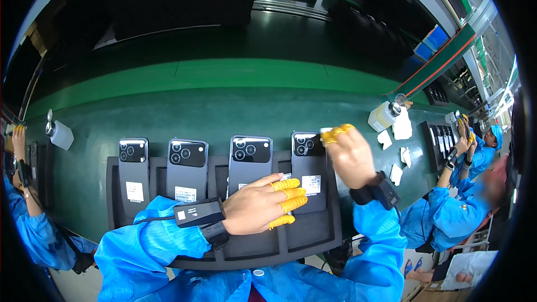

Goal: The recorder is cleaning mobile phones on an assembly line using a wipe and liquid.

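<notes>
Four dark grey smartphones lie camera side up in a black tray (254,260), each with a white label. They are the far left phone (133,170), the second phone (187,176), the third phone (250,173) and the far right phone (309,170). My left hand (260,204), in yellow finger cots, lies flat with fingers stretched across the third phone's lower part and onto the far right phone's left edge. My right hand (352,156), also in yellow finger cots, pinches a small white wipe (325,131) at that phone's top right corner.
A white pump bottle (385,116) stands at the right, near crumpled white wipes (396,174). Another pump bottle (60,135) is at the left. A second black tray (440,142) holds phones near co-workers in blue at the right. Another co-worker (28,212) sits at the left.
</notes>
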### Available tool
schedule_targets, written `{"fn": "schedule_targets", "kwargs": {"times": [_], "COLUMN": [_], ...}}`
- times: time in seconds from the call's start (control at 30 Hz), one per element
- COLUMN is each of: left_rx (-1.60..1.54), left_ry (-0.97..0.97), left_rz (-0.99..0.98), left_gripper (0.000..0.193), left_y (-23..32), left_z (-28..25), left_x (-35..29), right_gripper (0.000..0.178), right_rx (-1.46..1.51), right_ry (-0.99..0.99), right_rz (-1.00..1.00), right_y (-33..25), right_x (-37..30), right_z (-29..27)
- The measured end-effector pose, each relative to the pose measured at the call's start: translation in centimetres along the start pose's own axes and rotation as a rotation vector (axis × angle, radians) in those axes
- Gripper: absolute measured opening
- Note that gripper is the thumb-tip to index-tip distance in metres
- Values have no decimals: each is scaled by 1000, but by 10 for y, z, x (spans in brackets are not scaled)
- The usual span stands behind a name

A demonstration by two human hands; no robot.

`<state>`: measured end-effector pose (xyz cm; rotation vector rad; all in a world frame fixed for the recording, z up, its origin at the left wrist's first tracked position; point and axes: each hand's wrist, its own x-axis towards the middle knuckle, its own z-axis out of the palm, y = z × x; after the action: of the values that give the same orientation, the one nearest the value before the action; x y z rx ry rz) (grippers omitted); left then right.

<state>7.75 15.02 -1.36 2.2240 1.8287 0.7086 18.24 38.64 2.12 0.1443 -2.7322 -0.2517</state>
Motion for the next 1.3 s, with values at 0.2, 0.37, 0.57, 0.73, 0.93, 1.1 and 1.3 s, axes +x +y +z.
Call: {"fn": "schedule_targets", "kwargs": {"times": [0.2, 0.37, 0.57, 0.73, 0.93, 1.1, 1.3], "left_rx": [1, -14, -13, 2, -33, -15, -28], "left_ry": [-13, -6, 1, -15, 34, 8, 17], "left_rz": [-22, 7, -24, -8, -16, -24, -12], "left_gripper": [45, 45, 45, 46, 45, 45, 44], "left_y": [0, -1, 1, 1, 1, 0, 1], "left_z": [-1, -2, -5, -4, -6, -4, -5], "left_x": [0, 3, -3, 2, -2, 0, 1], "right_gripper": [41, 31, 30, 36, 34, 36, 33], "right_rx": [175, 181, 289, 283, 149, 180, 233], "right_ry": [192, 186, -47, 186, 57, 110, 183], "right_rz": [129, 76, 90, -72, -93, 68, 29], "right_y": [-5, -17, -34, -41, -14, 1, -31], "right_x": [-4, 6, -22, 2, -29, -36, -4], "right_z": [-14, 8, -27, -3, -15, -26, -1]}}
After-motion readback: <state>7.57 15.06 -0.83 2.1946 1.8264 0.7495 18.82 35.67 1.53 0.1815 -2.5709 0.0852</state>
